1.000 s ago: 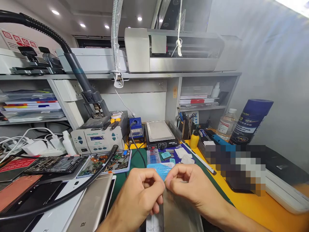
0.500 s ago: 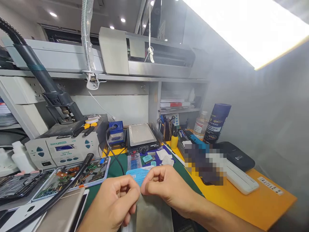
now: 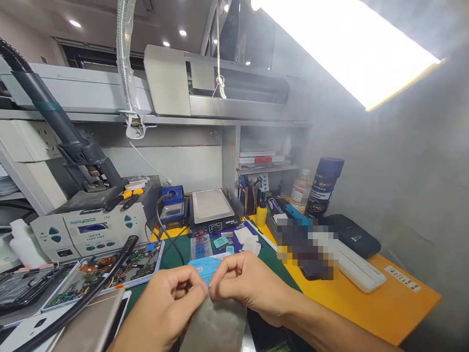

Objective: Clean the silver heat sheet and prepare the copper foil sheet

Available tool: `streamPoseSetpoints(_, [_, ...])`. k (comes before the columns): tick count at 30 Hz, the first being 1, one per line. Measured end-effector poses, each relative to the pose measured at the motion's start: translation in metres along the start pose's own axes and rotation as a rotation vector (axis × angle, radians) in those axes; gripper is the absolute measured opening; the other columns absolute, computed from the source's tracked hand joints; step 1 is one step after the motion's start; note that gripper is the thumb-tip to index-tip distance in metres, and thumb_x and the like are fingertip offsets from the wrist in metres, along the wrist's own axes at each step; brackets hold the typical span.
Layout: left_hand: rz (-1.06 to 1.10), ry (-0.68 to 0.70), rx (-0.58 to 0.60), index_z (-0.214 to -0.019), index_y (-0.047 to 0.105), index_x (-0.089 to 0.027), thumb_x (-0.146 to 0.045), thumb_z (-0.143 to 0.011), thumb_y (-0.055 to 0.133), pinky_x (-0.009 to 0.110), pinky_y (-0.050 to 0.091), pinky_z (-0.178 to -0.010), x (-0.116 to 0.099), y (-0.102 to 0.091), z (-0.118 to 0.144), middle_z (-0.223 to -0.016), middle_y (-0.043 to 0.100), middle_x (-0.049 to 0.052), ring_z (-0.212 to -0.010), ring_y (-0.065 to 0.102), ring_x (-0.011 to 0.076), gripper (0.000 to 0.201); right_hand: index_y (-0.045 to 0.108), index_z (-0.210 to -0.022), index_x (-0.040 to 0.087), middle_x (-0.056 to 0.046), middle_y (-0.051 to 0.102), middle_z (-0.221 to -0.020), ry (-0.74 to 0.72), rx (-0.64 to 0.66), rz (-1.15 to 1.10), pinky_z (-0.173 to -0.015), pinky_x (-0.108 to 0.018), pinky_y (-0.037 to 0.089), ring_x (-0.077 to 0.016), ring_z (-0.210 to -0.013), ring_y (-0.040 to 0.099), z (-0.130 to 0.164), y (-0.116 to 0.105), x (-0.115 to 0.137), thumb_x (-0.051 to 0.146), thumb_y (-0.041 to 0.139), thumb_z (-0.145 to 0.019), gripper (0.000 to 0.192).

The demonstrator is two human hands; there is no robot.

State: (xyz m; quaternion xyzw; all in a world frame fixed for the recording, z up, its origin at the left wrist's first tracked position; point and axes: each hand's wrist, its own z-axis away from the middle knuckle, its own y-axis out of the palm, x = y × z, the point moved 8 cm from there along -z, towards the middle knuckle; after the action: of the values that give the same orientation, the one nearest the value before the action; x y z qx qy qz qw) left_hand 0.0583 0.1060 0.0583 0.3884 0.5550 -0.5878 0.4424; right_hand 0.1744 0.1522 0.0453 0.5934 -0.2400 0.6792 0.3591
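Observation:
Both my hands meet at the top edge of a flat grey-green sheet [image 3: 216, 325] with a rounded corner. My left hand [image 3: 166, 305] is closed, thumb and forefinger pinched at the sheet's upper left corner. Right beside it, my right hand [image 3: 249, 288] pinches the same edge, its fingertips almost touching the left ones. The fingers hide the corner itself. A blue printed card [image 3: 203, 269] lies just behind the fingertips on the green mat [image 3: 282, 269].
On the left are a soldering station [image 3: 91, 230], a tray of circuit boards [image 3: 144, 266], a black hose [image 3: 91, 283] and a gold-coloured phone back [image 3: 91, 322]. A heating plate [image 3: 212, 208] stands behind. To the right are a yellow bottle [image 3: 261, 213], a blue spray can [image 3: 324, 188] and a black case [image 3: 353, 234].
The grey-green sheet has swung to the left at its lower end and now lies tilted, its rounded right corner showing. Both hands keep their pinch. The view has turned slightly right.

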Motion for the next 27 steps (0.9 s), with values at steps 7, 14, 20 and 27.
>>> streamPoseSetpoints(7, [-0.046,0.034,-0.009,-0.075,0.062,-0.017,-0.046,-0.079,0.059,0.024,0.023,-0.053,-0.011,-0.005,0.004,-0.061,0.044,-0.005,-0.058,0.034,0.0113,0.030,0.066,-0.058,0.014,0.001,0.061,-0.063,-0.066,-0.096,0.012,-0.054,-0.022,0.029,-0.0101,-0.060,0.043,0.003,-0.007,0.010,0.018,0.064,-0.061,0.006])
streamPoseSetpoints(14, [-0.105,0.061,0.019,-0.072,0.059,-0.018,-0.038,-0.085,0.055,0.025,0.024,-0.052,-0.010,-0.004,0.005,-0.059,0.042,-0.006,-0.057,0.034,0.0113,0.024,0.068,-0.063,0.013,0.002,0.056,-0.060,0.011,-0.029,0.045,-0.051,-0.022,0.029,-0.0090,-0.056,0.041,0.003,-0.002,0.002,0.020,0.064,-0.060,0.008])
streamPoseSetpoints(20, [-0.088,0.068,0.079,-0.073,0.059,-0.018,-0.030,-0.086,0.053,0.024,0.027,-0.054,-0.003,0.001,0.006,-0.061,0.045,-0.006,-0.060,0.038,0.0111,0.019,0.066,-0.064,0.014,0.002,0.056,-0.059,0.010,0.009,0.044,-0.050,-0.020,0.036,-0.0086,-0.052,0.045,0.003,0.001,0.000,0.021,0.061,-0.061,0.008])
streamPoseSetpoints(27, [-0.093,0.083,0.112,-0.069,0.057,-0.018,-0.026,-0.083,0.053,0.023,0.026,-0.052,-0.004,0.005,0.005,-0.060,0.044,-0.007,-0.058,0.036,0.0100,0.017,0.063,-0.058,0.016,0.003,0.056,-0.051,0.010,0.041,0.099,-0.045,-0.020,0.042,-0.0091,-0.046,0.048,-0.001,0.002,-0.004,0.018,0.059,-0.058,0.005])
